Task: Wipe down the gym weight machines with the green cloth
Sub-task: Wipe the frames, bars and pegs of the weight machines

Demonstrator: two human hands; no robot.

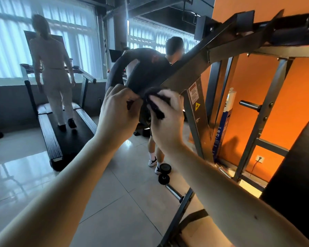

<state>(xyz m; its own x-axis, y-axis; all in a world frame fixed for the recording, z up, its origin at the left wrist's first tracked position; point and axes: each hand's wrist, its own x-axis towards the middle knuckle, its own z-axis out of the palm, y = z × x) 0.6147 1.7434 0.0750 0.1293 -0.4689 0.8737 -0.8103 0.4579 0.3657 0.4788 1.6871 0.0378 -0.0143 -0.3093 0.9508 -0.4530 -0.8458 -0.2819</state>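
A gym with a glossy pale tiled floor (123, 202), a bright orange wall (301, 90) and tall windows hung with vertical blinds surrounds the work. The right hand (166, 120) has its fingers curled round a dark fuzzy cloth (155, 100), which looks almost black in this light, and presses it against the lower edge of a black round weight plate (132, 72) where the plate meets the machine. Just beside it, the left hand (119, 107) grips the plate's lower rim with bent fingers; a dark scrap shows between them, though it is unclear whether it belongs to the cloth. The plate hangs on the sloping brown metal arm (203, 63) of the weight machine, whose upright carries a red and white warning label (194, 92). A steel storage peg (250, 105) sticks out of the frame further right, and a black padded bench (301, 166) fills the right edge. On the floor below the hands lies a black dumbbell (164, 173). Behind the plate a person in a dark top bends forward, and at the left another person walks on a black treadmill (66, 136).
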